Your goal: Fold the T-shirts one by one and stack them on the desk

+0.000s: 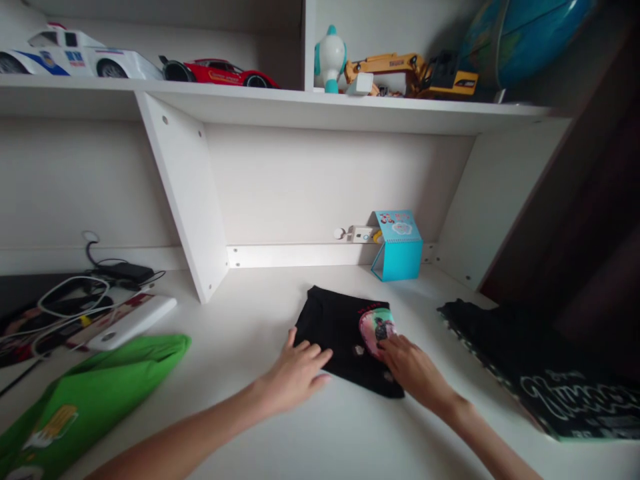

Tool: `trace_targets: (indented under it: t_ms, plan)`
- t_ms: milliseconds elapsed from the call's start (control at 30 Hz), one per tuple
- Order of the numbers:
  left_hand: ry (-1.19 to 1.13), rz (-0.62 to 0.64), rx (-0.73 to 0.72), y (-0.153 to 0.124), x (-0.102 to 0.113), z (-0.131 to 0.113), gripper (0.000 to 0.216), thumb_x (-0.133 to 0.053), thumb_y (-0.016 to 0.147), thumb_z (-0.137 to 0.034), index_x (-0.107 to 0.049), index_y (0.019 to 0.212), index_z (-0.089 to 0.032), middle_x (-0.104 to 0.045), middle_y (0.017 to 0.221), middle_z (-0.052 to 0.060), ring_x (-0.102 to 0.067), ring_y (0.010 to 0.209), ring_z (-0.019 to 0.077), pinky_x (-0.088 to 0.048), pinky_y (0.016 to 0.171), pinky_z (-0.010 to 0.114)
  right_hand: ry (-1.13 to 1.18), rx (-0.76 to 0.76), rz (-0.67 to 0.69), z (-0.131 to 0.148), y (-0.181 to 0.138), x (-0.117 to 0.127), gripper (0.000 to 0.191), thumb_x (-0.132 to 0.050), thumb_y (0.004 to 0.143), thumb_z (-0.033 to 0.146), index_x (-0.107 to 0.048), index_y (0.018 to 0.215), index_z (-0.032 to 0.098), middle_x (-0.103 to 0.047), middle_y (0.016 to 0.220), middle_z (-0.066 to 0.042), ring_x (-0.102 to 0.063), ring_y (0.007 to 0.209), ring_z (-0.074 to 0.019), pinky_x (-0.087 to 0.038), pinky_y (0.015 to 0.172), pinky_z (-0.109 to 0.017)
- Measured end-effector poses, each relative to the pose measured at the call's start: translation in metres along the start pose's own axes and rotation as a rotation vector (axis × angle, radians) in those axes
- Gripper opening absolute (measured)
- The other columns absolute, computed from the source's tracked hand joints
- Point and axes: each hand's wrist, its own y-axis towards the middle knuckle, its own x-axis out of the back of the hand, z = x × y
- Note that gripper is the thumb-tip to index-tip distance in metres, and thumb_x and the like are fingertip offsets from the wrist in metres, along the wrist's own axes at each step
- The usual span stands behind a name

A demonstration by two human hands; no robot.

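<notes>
A black garment [335,327], folded into a compact shape with a pink and green printed patch [373,323] on its right part, lies flat on the white desk [240,413]. My left hand [297,373] rests on its lower left edge, fingers spread and the thumb pointing right. On the right side, my right hand [413,367] lies over the lower part of the patch, fingers stretched out and touching the cloth. Its fingertips partly cover the print. Neither hand has cloth visibly gripped in it.
A green garment [115,380] lies at left beside cables and a white power strip [135,323]. Dark folded clothing [550,367] with white lettering sits at right. Behind stands a blue desk calendar [400,257]. A shelf [350,107] overhead holds toy vehicles and a globe [530,40].
</notes>
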Motion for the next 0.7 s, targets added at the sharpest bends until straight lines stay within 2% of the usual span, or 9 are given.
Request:
trace_targets:
  t_ms: [100, 200, 300, 367, 433, 500, 567, 633, 700]
  plan:
    - [0.009, -0.011, 0.142, 0.007, 0.001, 0.046, 0.029, -0.036, 0.091, -0.030, -0.057, 0.109, -0.024, -0.058, 0.099, 0.006, -0.053, 0.096, 0.0232, -0.019, 0.095, 0.061, 0.223, 0.075, 0.080, 0.036, -0.041, 0.015, 0.032, -0.027, 0.092, 0.026, -0.059, 0.097, 0.022, -0.060, 0.087, -0.006, -0.060, 0.076, -0.0174, -0.049, 0.069, -0.029]
    - [-0.002, -0.022, 0.252, 0.021, -0.001, 0.066, 0.035, -0.029, 0.092, -0.032, -0.060, 0.104, -0.023, -0.056, 0.109, 0.008, -0.050, 0.105, 0.0256, -0.023, 0.094, 0.060, 0.371, 0.105, 0.066, 0.059, -0.054, 0.028, 0.032, -0.027, 0.093, 0.031, -0.057, 0.104, 0.025, -0.060, 0.097, -0.005, -0.060, 0.083, -0.0143, -0.049, 0.072, -0.025]
    - [0.000, -0.067, 0.267, 0.031, -0.009, 0.052, 0.044, -0.027, 0.092, -0.042, -0.046, 0.125, -0.021, -0.037, 0.135, 0.014, -0.032, 0.125, 0.0279, -0.022, 0.098, 0.055, 0.229, 0.014, -0.056, 0.056, -0.042, 0.023, 0.042, -0.029, 0.092, 0.039, -0.046, 0.126, 0.021, -0.046, 0.129, -0.010, -0.045, 0.116, -0.0215, -0.040, 0.095, -0.037]
    - [-0.038, -0.017, 0.235, 0.033, -0.017, 0.036, 0.059, -0.026, 0.089, -0.051, -0.026, 0.138, -0.017, -0.020, 0.145, 0.015, -0.016, 0.132, 0.0286, -0.018, 0.101, 0.054, 0.128, -0.033, 0.005, 0.049, -0.031, 0.011, 0.056, -0.030, 0.089, 0.049, -0.032, 0.136, 0.019, -0.029, 0.142, -0.010, -0.026, 0.129, -0.0257, -0.029, 0.102, -0.046]
    - [-0.089, 0.087, 0.232, 0.034, -0.024, 0.025, 0.070, -0.025, 0.086, -0.058, -0.016, 0.141, -0.015, -0.011, 0.147, 0.016, -0.008, 0.134, 0.0304, -0.016, 0.101, 0.056, 0.092, -0.064, 0.134, 0.045, -0.024, 0.000, 0.064, -0.028, 0.087, 0.056, -0.024, 0.139, 0.019, -0.020, 0.145, -0.007, -0.016, 0.132, -0.0255, -0.024, 0.104, -0.048]
    - [-0.124, 0.162, 0.236, 0.034, -0.028, 0.025, 0.072, -0.023, 0.085, -0.061, -0.014, 0.141, -0.016, -0.008, 0.147, 0.016, -0.007, 0.134, 0.0314, -0.013, 0.099, 0.060, 0.101, -0.085, 0.225, 0.045, -0.023, -0.004, 0.067, -0.024, 0.087, 0.059, -0.019, 0.140, 0.018, -0.017, 0.145, -0.006, -0.011, 0.133, -0.0244, -0.020, 0.105, -0.048]
    - [-0.119, 0.161, 0.234, 0.034, -0.028, 0.032, 0.068, -0.022, 0.086, -0.059, -0.014, 0.141, -0.018, -0.009, 0.147, 0.015, -0.009, 0.134, 0.0311, -0.011, 0.098, 0.063, 0.145, -0.072, 0.252, 0.044, -0.024, -0.002, 0.069, -0.023, 0.087, 0.060, -0.017, 0.141, 0.017, -0.016, 0.145, -0.006, -0.009, 0.133, -0.0241, -0.018, 0.106, -0.047]
    - [-0.065, 0.088, 0.281, 0.030, -0.025, 0.041, 0.064, -0.025, 0.088, -0.053, -0.018, 0.140, -0.015, -0.013, 0.146, 0.017, -0.011, 0.133, 0.0313, -0.012, 0.098, 0.062, 0.205, -0.044, 0.209, 0.036, -0.028, 0.003, 0.068, -0.025, 0.087, 0.058, -0.021, 0.140, 0.015, -0.022, 0.144, -0.008, -0.017, 0.132, -0.0236, -0.023, 0.105, -0.043]
    - [-0.003, 0.007, 0.379, 0.020, -0.021, 0.047, 0.059, -0.029, 0.089, -0.047, -0.030, 0.135, -0.010, -0.023, 0.142, 0.021, -0.017, 0.132, 0.0324, -0.018, 0.099, 0.058, 0.209, -0.084, 0.101, 0.021, -0.031, 0.008, 0.063, -0.028, 0.088, 0.052, -0.029, 0.137, 0.012, -0.035, 0.138, -0.013, -0.032, 0.127, -0.0244, -0.030, 0.101, -0.040]
